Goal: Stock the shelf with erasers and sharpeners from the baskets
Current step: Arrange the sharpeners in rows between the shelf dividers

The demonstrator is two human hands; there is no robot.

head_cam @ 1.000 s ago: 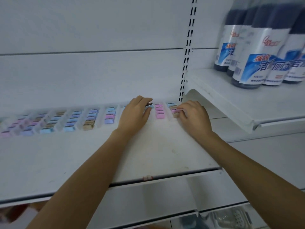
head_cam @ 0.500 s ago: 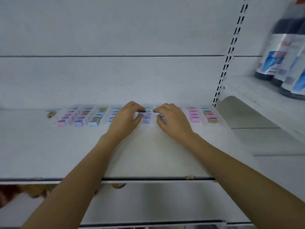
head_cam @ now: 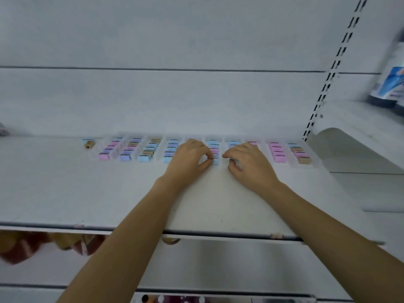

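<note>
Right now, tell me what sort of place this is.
Most likely a shop aisle: a white shelf beside a slotted upright, neat rows of pastel erasers along its back, and a labelled bottle on the neighbouring shelf.

left hand [head_cam: 187, 161] pinches an eraser [head_cam: 215, 162], right hand [head_cam: 249, 164] curled just beside it.

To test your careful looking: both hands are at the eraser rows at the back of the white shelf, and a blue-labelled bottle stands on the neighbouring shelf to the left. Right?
No. The head view shows the blue-labelled bottle on the neighbouring shelf to the right, not the left. The left hand and right hand are at the eraser rows at the back of the white shelf.
</note>
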